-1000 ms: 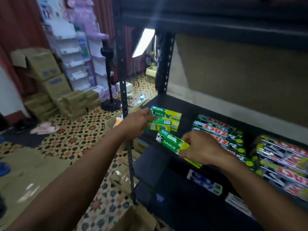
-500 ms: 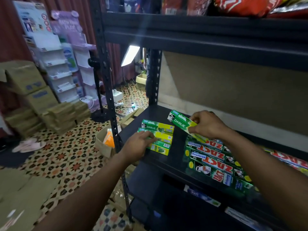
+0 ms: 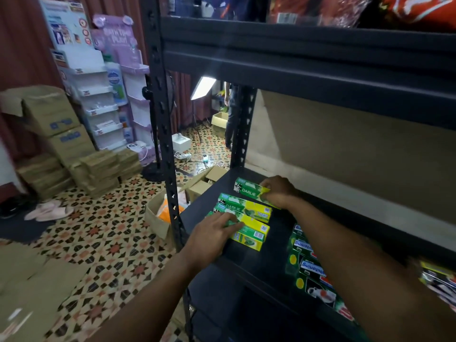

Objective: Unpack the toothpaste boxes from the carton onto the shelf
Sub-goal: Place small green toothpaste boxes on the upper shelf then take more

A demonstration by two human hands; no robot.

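Three green and yellow Darlie toothpaste boxes [image 3: 249, 220] lie side by side on the black shelf board [image 3: 269, 257]. My left hand [image 3: 212, 233] rests flat on the nearest of them, fingers straight. Farther back, my right hand [image 3: 277, 191] grips the yellow end of a fourth Darlie box [image 3: 246, 190], held low just behind the row; whether it touches the shelf I cannot tell. An open carton [image 3: 158, 218] with orange packs inside stands on the floor left of the shelf post.
Green Zact toothpaste boxes [image 3: 311, 270] fill the shelf to the right. A black upright post [image 3: 167, 149] stands at the shelf's left front corner. Stacked brown cartons [image 3: 61, 144] and flattened cardboard [image 3: 29, 287] lie on the patterned floor. A person stands behind the rack.
My right hand has carried its Darlie box leftward and down, to just behind the row. My left hand has stayed on the front boxes. The camera has tilted up slightly.
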